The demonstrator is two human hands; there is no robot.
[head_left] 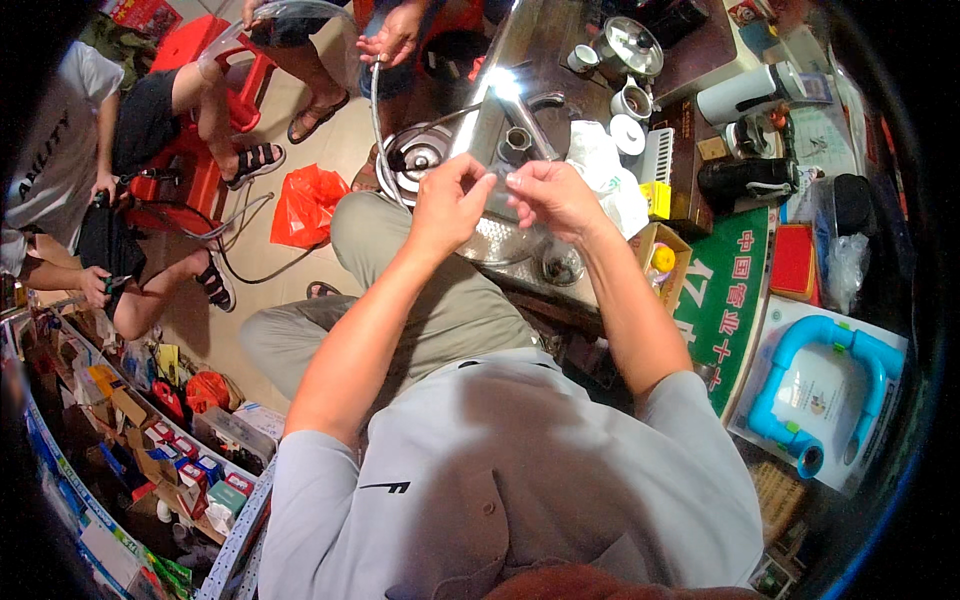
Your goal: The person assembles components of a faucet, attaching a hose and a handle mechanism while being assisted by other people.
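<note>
My left hand [452, 203] and my right hand [556, 198] are held up close together in front of me, fingertips pinched. Whatever lies between the fingers is too small or too clear to make out. Just beyond them, a shiny chrome faucet [517, 112] lies on a metal-topped surface [575, 97], with a round metal fitting [516, 142] close to my fingertips. To the left of the faucet sits a round steel drain part [421, 153]. A dimpled metal piece [500, 243] shows below my hands.
Another person's hand [392, 33] holds a grey hose [377, 110] at the top. At left, people sit by red plastic stools [190, 150]. A red plastic bag [307, 205] lies on the floor. Teaware, a white flask [740, 95] and blue pipe [790, 365] are at right.
</note>
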